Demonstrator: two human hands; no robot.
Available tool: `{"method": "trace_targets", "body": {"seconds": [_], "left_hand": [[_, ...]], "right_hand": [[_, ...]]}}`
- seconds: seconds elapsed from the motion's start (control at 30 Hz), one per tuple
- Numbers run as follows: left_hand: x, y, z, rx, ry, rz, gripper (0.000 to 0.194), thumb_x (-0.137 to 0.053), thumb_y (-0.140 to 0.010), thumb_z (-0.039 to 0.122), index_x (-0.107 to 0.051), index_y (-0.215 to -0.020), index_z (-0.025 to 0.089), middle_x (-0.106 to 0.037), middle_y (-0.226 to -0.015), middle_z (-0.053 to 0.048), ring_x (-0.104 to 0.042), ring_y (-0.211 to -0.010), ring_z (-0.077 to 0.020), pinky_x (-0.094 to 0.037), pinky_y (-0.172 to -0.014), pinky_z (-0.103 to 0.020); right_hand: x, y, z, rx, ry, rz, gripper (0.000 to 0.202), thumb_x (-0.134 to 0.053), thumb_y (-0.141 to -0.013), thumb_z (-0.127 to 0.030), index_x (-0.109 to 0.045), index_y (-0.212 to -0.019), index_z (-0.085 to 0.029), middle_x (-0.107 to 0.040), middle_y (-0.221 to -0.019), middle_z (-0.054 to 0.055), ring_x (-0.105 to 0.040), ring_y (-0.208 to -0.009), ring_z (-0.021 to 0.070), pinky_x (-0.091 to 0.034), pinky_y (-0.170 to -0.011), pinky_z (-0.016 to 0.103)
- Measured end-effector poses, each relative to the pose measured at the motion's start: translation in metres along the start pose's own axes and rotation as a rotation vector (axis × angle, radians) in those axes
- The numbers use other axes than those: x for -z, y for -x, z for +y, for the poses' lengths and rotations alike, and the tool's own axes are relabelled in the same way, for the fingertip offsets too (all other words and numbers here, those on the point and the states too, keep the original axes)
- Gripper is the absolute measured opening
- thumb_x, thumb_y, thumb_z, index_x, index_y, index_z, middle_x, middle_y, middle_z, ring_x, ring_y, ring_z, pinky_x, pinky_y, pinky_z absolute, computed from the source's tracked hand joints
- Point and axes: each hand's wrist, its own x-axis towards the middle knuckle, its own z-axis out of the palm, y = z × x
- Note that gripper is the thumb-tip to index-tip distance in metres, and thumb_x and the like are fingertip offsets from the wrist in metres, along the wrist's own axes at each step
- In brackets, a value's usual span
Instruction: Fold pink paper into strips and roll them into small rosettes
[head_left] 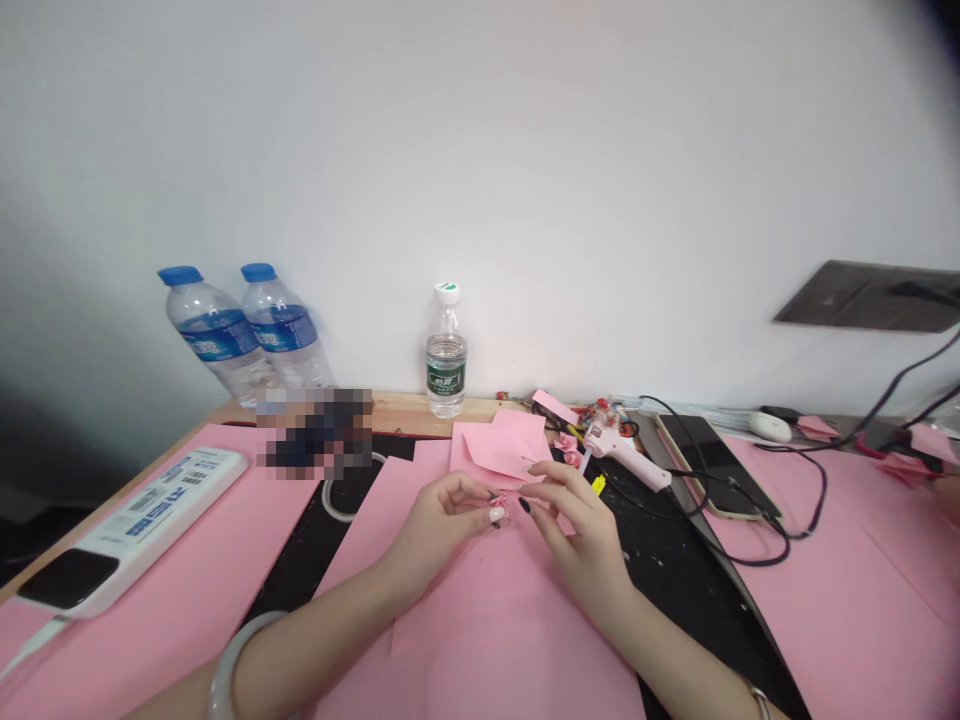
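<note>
My left hand (446,520) pinches a small curled piece of pink paper (503,503) between thumb and fingers. At the right edge of that piece, the thumb and index finger of my right hand (574,520) come close together on it; the exact contact is too small to make out. Both hands are above large sheets of pink paper (480,610). Just beyond them lie smaller pink paper squares (495,450). A light pink glue gun (626,455) rests to the right, beside a few small folded pink paper pieces (570,447).
A clear bottle (447,360) stands against the wall, and two blue-capped bottles (217,335) lean at the left. A white power strip (142,535) lies on pink paper. Right of the glue gun are a phone (716,465), black cables (750,560) and a white case (770,427).
</note>
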Motion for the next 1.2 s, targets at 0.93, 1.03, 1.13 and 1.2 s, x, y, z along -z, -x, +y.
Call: {"method": "trace_targets", "body": {"seconds": [0.93,1.03,1.13,1.2], "left_hand": [[-0.0056,0.0039,0.0010,0.013,-0.070,0.041,0.018,-0.083,-0.063,0.023,-0.067,-0.067,0.016,-0.077,-0.077,-0.004,-0.071,-0.082,-0.0227,-0.053,-0.080,-0.036],[-0.0054,0.0041,0.0001,0.018,-0.094,0.043,0.018,-0.083,-0.063,0.025,-0.069,-0.068,0.016,-0.077,-0.078,-0.005,-0.071,-0.083,-0.0236,-0.053,-0.081,-0.037],[-0.0055,0.0043,0.0002,0.021,-0.106,0.046,0.019,-0.083,-0.063,0.026,-0.069,-0.068,0.016,-0.077,-0.076,-0.005,-0.071,-0.082,-0.0238,-0.053,-0.080,-0.037],[-0.0056,0.0046,0.0007,0.026,-0.108,0.047,0.019,-0.083,-0.062,0.026,-0.068,-0.068,0.016,-0.076,-0.075,-0.004,-0.071,-0.081,-0.0235,-0.054,-0.080,-0.036]], "right_hand": [[-0.0070,0.0063,0.0049,0.067,0.094,-0.106,0.022,-0.052,-0.088,-0.010,-0.070,-0.090,-0.022,-0.064,-0.116,0.013,-0.064,-0.094,0.0237,-0.055,-0.081,0.041],[-0.0069,0.0044,0.0033,0.034,0.046,-0.138,0.022,-0.050,-0.087,-0.010,-0.068,-0.086,-0.021,-0.064,-0.112,0.012,-0.065,-0.088,0.0221,-0.055,-0.077,0.039],[-0.0065,0.0031,0.0024,0.022,0.019,-0.164,0.022,-0.048,-0.087,-0.009,-0.067,-0.084,-0.021,-0.063,-0.109,0.011,-0.065,-0.085,0.0210,-0.055,-0.075,0.036],[-0.0060,0.0025,0.0017,0.022,0.009,-0.177,0.022,-0.047,-0.087,-0.009,-0.066,-0.083,-0.021,-0.062,-0.108,0.011,-0.065,-0.085,0.0207,-0.055,-0.075,0.036]]}}
